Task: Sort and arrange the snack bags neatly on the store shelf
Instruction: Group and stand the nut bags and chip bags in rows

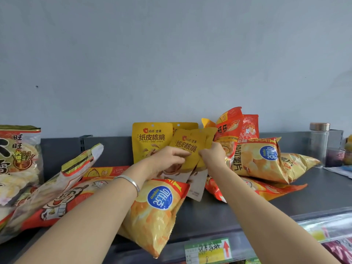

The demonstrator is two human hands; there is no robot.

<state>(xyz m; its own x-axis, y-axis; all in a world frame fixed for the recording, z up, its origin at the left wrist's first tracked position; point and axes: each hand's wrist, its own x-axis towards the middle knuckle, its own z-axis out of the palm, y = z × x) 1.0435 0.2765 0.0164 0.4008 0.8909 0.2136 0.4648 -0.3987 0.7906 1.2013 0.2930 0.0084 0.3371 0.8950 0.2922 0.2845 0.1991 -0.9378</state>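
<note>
Walnut pouches (pixel 187 149), a tilted yellow bunch, being held mid-shelf toward the far side. Left hand (pixel 167 159) pinching the front pouch's left edge; right hand (pixel 213 155) curling round the right edge. Upright pouch (pixel 150 141) standing just behind, left. Chip bag (pixel 158 212) lying near on the shelf (pixel 209 210); second chip bag (pixel 255 159) leaning right. Glass jar (pixel 319 143) standing far right.

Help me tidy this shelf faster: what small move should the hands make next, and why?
Probably set the tilted walnut pouches, held by the left hand and right hand, upright beside the standing walnut pouch against the back panel. They carry the same yellow design, and chip bags lie loose around them.
</note>
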